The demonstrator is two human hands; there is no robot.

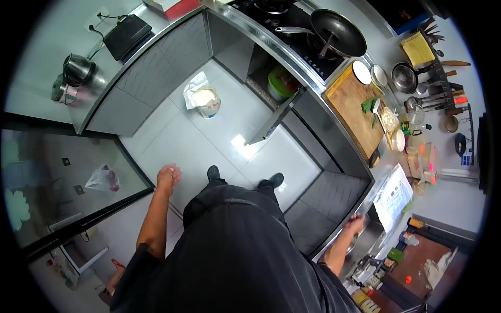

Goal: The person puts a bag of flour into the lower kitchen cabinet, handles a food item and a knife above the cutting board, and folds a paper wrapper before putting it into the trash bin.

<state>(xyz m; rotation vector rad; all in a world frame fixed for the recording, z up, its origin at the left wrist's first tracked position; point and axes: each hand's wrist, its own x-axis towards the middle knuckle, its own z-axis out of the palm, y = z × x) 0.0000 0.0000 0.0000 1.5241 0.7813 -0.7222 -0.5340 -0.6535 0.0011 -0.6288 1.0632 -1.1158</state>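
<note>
Legible text: none. White printed sheet or bag (393,199): bold dark characters with finer blue lines, too small and blurred to read. Open bag (211,110) on the floor (201,143): small blue and orange marks, likewise unreadable.

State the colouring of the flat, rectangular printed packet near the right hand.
The packet is white with dark print; head view.

At twelve o'clock a pot (274,6) is cut off by the upper edge, as is a red box (182,9) at eleven. Towards one, a green tub (278,83) is partly hidden beneath the bench (292,61). Past three, the small print on the white packet (392,198) cannot be read. At four, the right hand (355,224) is blurred; near nine, whether anything is held in the left hand (168,177) cannot be told.
</note>
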